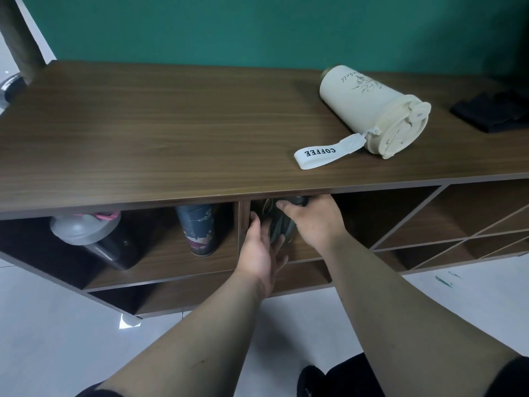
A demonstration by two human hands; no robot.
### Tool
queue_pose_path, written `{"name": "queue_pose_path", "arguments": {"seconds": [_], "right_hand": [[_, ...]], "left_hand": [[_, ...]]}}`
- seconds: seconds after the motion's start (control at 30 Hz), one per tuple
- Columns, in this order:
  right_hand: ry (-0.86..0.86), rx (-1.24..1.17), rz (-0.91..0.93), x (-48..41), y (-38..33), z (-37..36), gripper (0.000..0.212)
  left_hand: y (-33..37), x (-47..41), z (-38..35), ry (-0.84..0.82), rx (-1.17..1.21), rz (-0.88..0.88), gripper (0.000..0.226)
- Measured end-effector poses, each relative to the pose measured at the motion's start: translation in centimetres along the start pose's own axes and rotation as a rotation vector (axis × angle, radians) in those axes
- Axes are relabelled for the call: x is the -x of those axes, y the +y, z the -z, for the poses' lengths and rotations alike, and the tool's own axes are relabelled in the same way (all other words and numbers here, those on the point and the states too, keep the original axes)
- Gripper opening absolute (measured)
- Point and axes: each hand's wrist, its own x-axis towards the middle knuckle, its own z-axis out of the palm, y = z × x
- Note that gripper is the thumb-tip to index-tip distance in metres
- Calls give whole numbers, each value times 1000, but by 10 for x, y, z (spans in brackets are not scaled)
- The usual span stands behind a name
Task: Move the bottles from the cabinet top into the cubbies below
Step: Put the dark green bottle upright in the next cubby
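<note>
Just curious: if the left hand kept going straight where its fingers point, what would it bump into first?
Probably the dark bottle in the middle wooden cubby; the left hand is already against it.

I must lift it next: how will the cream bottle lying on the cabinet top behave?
The cream bottle lies on its side, so a push could roll it. Its smooth wall may be slippery. Its strap looks floppy and would probably dangle.

A cream bottle (369, 110) with a white black-lettered strap (323, 153) is lying on the dark wood-grain cabinet top (171, 124); a navy floral tumbler (197, 229) is standing below.
</note>
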Motion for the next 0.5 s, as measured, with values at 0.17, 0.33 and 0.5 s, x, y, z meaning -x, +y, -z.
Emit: {"name": "queue_pose_path", "arguments": {"seconds": [0.17,0.33,0.5], "right_hand": [[11,37,-30,2,5,-3,44],[-119,222,-118,13,9,19,74],[-337,389,-140,42,-7,63,50]], "left_hand": [[-1,0,2,-46,-50,94,75],[-6,12,14,68,-244,168,76],[-7,32,13,-33,-356,244,77]]}}
